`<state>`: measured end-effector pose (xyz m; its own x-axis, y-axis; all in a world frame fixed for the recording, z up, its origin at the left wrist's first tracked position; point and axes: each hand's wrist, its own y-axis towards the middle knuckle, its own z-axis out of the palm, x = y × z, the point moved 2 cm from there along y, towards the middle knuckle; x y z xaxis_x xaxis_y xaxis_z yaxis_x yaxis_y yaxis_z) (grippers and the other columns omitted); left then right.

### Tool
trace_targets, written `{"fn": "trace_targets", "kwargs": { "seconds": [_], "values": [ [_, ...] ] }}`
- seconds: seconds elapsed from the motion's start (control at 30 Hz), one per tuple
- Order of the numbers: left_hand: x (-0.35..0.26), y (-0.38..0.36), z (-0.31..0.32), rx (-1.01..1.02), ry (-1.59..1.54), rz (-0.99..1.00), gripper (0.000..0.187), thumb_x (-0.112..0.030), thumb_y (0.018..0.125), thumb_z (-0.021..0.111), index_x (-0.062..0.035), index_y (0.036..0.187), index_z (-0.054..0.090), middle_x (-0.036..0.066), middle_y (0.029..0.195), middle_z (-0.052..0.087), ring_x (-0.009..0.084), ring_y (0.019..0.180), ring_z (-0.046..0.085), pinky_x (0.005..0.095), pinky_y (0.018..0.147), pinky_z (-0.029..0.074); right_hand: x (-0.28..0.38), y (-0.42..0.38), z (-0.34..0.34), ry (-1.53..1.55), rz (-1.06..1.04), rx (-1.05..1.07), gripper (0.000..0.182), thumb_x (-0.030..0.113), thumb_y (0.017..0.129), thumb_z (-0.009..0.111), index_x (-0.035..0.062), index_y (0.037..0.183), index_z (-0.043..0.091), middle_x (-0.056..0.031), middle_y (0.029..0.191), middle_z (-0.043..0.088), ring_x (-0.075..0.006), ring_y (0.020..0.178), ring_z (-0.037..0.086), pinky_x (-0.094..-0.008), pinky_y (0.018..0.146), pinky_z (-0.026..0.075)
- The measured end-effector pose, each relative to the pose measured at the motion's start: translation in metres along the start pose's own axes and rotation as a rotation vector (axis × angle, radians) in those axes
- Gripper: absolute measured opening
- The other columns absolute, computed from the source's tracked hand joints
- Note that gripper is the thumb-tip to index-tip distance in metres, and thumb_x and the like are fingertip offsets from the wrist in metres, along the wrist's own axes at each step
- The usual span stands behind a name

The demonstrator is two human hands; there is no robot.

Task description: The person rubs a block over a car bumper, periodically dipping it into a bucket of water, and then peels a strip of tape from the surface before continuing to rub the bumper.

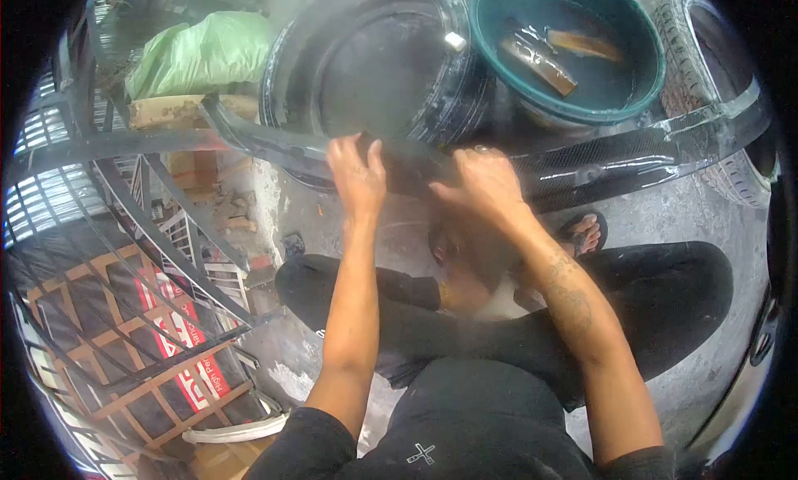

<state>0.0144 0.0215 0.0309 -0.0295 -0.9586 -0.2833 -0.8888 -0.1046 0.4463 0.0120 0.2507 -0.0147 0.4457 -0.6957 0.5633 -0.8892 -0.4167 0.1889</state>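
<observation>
A long, dark, curved panel (pixel 615 166) with a carbon-like weave and a wet shine spans the view from left to right, above the crossed legs. My left hand (pixel 357 177) grips its edge left of the middle, fingers bent over it and thumb up. My right hand (pixel 484 181) holds the panel just right of the middle, with a ring on one finger and the thumb pointing left. Behind the panel lies a large black tire (pixel 291 73) with a small white block (pixel 455 41) on its edge.
A green basin (pixel 652 81) of water at the upper right holds brownish pieces. Another tire (pixel 736 177) stands at the far right. On the left are a green plastic bag (pixel 199 52), a black metal frame (pixel 158 222) and a rack with red-and-white packaging (pixel 179 334).
</observation>
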Motion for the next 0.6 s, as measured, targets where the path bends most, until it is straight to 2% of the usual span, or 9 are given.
{"fn": "trace_targets", "kwargs": {
  "seconds": [0.07,0.17,0.27,0.33,0.4,0.47,0.57,0.6],
  "values": [
    [-0.013,-0.009,0.015,-0.02,0.065,-0.018,0.032,-0.018,0.098,0.072,0.006,0.117,0.062,0.026,0.116,0.06,0.0482,0.109,0.057,0.053,0.096,0.047,0.0,0.003,0.0,0.007,0.001,0.038,0.061,0.06,0.085,0.08,0.0,0.095,0.07,-0.0163,0.091,0.075,-0.0323,0.091,0.073,-0.0429,0.086,0.057],
    [-0.029,-0.018,0.021,0.044,-0.011,0.128,0.029,-0.02,0.099,0.071,0.0047,0.111,0.061,0.025,0.113,0.059,0.0481,0.108,0.057,0.0541,0.095,0.046,-0.003,0.003,0.0,0.018,-0.002,0.02,0.061,0.058,0.085,0.08,-0.0003,0.095,0.07,-0.0162,0.09,0.075,-0.0324,0.091,0.073,-0.0435,0.086,0.057],
    [0.002,0.004,0.014,0.068,0.048,0.028,0.027,-0.02,0.099,0.071,0.0029,0.111,0.061,0.024,0.113,0.059,0.0476,0.108,0.058,0.0536,0.095,0.046,0.0,0.003,-0.002,0.022,-0.011,0.022,0.06,0.058,0.083,0.082,-0.0002,0.094,0.069,-0.0163,0.089,0.075,-0.0327,0.091,0.074,-0.0436,0.086,0.057],
    [-0.021,-0.001,0.02,0.037,0.103,-0.029,0.026,-0.019,0.1,0.07,0.0025,0.11,0.061,0.024,0.112,0.058,0.0475,0.107,0.058,0.0535,0.093,0.047,-0.001,0.004,-0.003,0.009,-0.001,-0.003,0.059,0.057,0.082,0.083,0.0001,0.093,0.069,-0.0162,0.088,0.075,-0.0326,0.09,0.074,-0.0437,0.085,0.057],
    [-0.042,-0.018,0.023,0.045,-0.016,0.061,0.025,-0.018,0.1,0.069,0.0032,0.108,0.059,0.025,0.112,0.058,0.0476,0.105,0.058,0.0539,0.092,0.047,-0.002,0.003,-0.003,0.013,-0.003,0.023,0.059,0.057,0.083,0.082,0.0004,0.092,0.07,-0.0163,0.088,0.075,-0.0324,0.089,0.074,-0.0437,0.084,0.057],
    [-0.025,-0.006,0.013,0.129,-0.065,0.174,0.023,-0.017,0.101,0.068,0.0024,0.107,0.058,0.025,0.111,0.058,0.0481,0.102,0.057,0.0548,0.09,0.047,-0.001,0.005,-0.002,0.03,-0.001,0.049,0.06,0.058,0.083,0.082,0.0001,0.092,0.07,-0.0173,0.089,0.075,-0.0325,0.089,0.074,-0.0431,0.085,0.058],
    [0.0,0.001,0.015,0.026,0.148,0.004,0.023,-0.018,0.101,0.068,0.0024,0.106,0.059,0.025,0.111,0.058,0.0488,0.103,0.057,0.0552,0.09,0.047,0.0,0.002,-0.004,0.037,-0.014,0.012,0.06,0.058,0.084,0.081,0.0,0.091,0.07,-0.0178,0.087,0.075,-0.0338,0.087,0.074,-0.0439,0.085,0.058],
    [-0.008,-0.009,0.026,-0.113,0.199,0.115,0.023,-0.018,0.1,0.069,0.0023,0.106,0.059,0.025,0.11,0.058,0.0486,0.102,0.057,0.0551,0.09,0.046,-0.002,0.005,-0.005,0.047,-0.017,0.0,0.06,0.058,0.085,0.08,-0.0001,0.091,0.07,-0.0178,0.086,0.075,-0.0342,0.086,0.074,-0.0443,0.084,0.058]
  ]
}}
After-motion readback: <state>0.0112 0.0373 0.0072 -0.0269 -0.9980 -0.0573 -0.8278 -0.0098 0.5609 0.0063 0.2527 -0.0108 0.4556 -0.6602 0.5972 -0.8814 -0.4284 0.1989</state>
